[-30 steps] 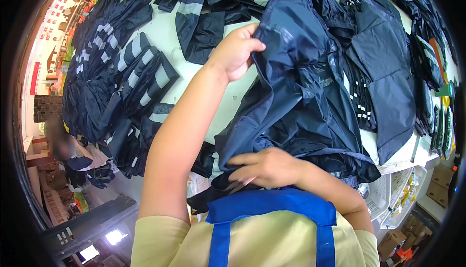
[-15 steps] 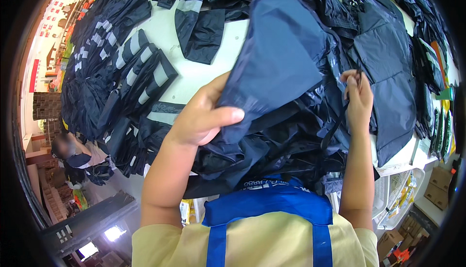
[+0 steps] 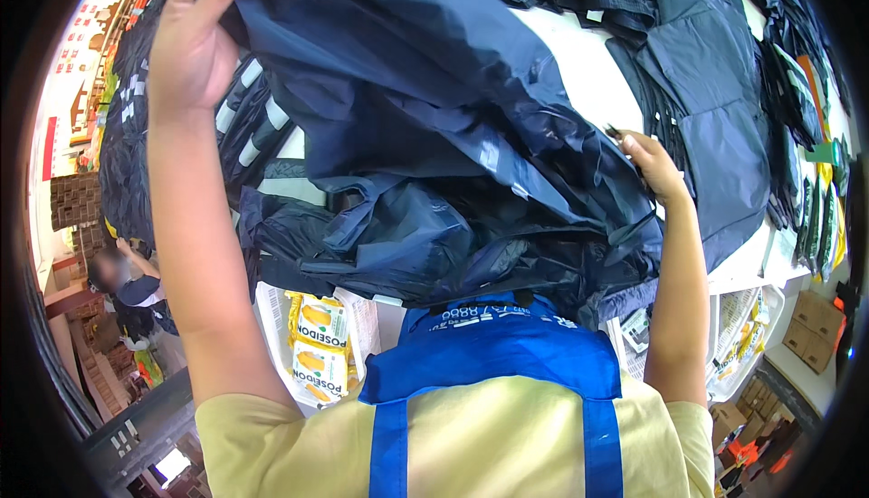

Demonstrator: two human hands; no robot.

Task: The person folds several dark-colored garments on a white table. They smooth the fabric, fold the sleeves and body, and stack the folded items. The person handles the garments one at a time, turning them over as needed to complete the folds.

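Below, a white basket (image 3: 272,317) under the table's (image 3: 579,81) near edge holds yellow printed packets (image 3: 319,344); another white basket (image 3: 756,335) at the right holds papers I can't read. My left hand (image 3: 195,41) is raised high, fingers clamped on an edge of the navy jacket (image 3: 425,127), which hangs spread over the table and the dark garments heaped there. My right hand (image 3: 654,165) pinches its far hem, fingers together. Half a second ago the left hand gripped the jacket low near my chest; now it is lifted, and the cloth has opened wider.
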